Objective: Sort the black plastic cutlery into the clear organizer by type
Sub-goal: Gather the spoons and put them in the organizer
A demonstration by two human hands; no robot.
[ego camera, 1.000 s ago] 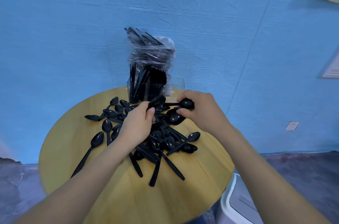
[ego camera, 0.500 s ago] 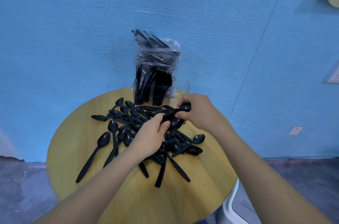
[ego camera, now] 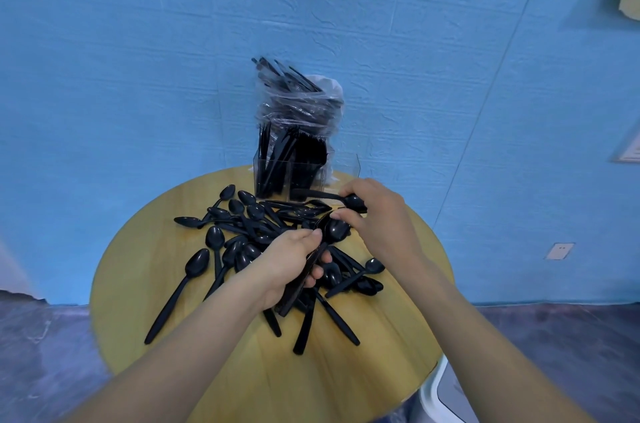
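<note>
A pile of black plastic spoons (ego camera: 242, 235) lies spread over the round wooden table (ego camera: 145, 284). My left hand (ego camera: 287, 267) grips the handles of a small bundle of spoons (ego camera: 334, 230), bowls pointing away from me. My right hand (ego camera: 377, 218) holds another black spoon (ego camera: 355, 201) by its bowl end, handle pointing left, and its thumb touches the bundle's top bowl. The clear organizer (ego camera: 341, 168) stands at the table's far edge, with black cutlery upright in its left and middle compartments; the right compartment looks empty.
A clear plastic bag of black cutlery (ego camera: 298, 104) stands behind the organizer against the blue wall. A white bin (ego camera: 440, 398) sits on the floor at the table's lower right. A wall socket (ego camera: 559, 250) is at the right.
My left hand has closed round a bundle of spoon handles and drawn back toward me. My right hand stays by the bowls, still holding its spoon.
</note>
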